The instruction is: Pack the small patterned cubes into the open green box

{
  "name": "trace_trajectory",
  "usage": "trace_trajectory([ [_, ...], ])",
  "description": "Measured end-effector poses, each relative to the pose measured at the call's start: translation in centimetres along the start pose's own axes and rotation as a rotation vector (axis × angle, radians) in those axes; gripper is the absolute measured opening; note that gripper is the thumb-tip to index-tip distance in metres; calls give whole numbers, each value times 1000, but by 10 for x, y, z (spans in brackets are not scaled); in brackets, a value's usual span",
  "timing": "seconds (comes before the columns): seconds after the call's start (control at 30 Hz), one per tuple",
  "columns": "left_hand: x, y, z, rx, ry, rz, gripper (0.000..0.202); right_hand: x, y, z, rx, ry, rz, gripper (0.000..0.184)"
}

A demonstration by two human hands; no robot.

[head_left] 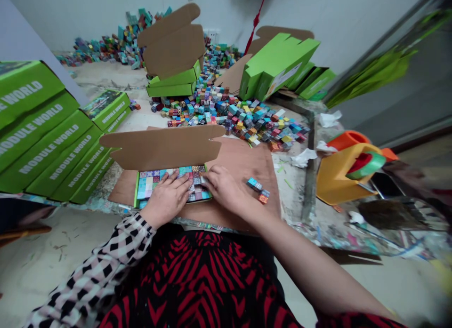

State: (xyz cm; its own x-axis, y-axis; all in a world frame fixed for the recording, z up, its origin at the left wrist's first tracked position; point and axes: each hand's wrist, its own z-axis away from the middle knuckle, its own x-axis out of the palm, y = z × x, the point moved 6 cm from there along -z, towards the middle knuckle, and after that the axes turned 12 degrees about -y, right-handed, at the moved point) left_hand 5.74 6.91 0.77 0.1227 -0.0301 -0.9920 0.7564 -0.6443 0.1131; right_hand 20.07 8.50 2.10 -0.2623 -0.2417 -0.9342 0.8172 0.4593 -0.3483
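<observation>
Head view. The left hand (166,196) lies flat and open, palm down, on the small patterned colour cubes (150,183) packed in a shallow green cardboard box (135,191), whose brown flap (162,147) stands open at 12 o'clock from the hands. The right hand (223,189), fingers spread and loosely curled, presses on the box's right end; whether it pinches a cube cannot be told. Three loose cubes (258,188) lie at 3 o'clock, near the right hand, on a brown cardboard sheet (243,161). A heap of mixed cubes (233,116) spreads at 12 o'clock. Stacked green "MODULE WORLD" boxes (45,140) stand at 9 o'clock; a yellow-orange tape dispenser (344,172) sits at 3 o'clock.
</observation>
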Motion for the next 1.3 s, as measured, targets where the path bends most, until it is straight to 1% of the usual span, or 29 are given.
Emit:
trace_trajectory([
  [0.1, 0, 0, 0, -2, 1, -2, 37, -4, -12, -5, 13, -95, 171, 25],
  [0.2, 0, 0, 0, -13, -2, 8, 38, -5, -17, -6, 47, -143, 215, 23],
  [0.37, -1, 0, 0, -1, 9, 8, 37, -10, -13, -3, 80, -104, 131, 16],
  [0.6, 1, -1, 0, 11, 26, -17, 36, -3, -11, -8, 118, -86, 183, 20],
  [0.67, 1, -1, 1, 11, 24, -13, 36, -1, -10, -4, 119, -61, 161, 20],
  [0.73, 1, -1, 1, 5, 20, -7, 37, 0, -7, 4, 87, -34, 110, 19],
  [0.8, 1, -1, 1, -2, 16, -5, 37, -3, 3, 17, 44, 21, 37, 21],
  [0.83, 1, -1, 1, -3, 15, -6, 36, -6, 12, 25, 37, 63, 6, 23],
  [0.9, 1, -1, 1, -4, 16, -6, 36, -15, 38, 44, 89, 164, -34, 25],
  [0.97, 1, -2, 1, -5, 18, 2, 36, -23, 72, 66, 218, 241, -69, 25],
  [1.0, 1, -2, 1, -5, 19, 9, 36, -25, 89, 78, 298, 245, -94, 26],
  [1.07, 1, -2, 1, -5, 22, 21, 36, -22, 118, 99, 463, 180, -147, 31],
  [1.1, 0, -2, 1, -5, 24, 24, 35, -17, 128, 109, 533, 132, -170, 34],
  [1.13, 0, -2, 1, -6, 27, 25, 35, -12, 134, 117, 584, 88, -192, 39],
  [1.2, 0, -3, 1, -6, 32, 27, 35, 1, 137, 127, 623, 48, -247, 50],
  [1.27, 0, -3, 1, -4, 31, 29, 34, 11, 134, 130, 624, 72, -303, 58],
  [1.3, 0, -3, 1, -2, 28, 27, 34, 15, 132, 131, 627, 96, -321, 59],
])
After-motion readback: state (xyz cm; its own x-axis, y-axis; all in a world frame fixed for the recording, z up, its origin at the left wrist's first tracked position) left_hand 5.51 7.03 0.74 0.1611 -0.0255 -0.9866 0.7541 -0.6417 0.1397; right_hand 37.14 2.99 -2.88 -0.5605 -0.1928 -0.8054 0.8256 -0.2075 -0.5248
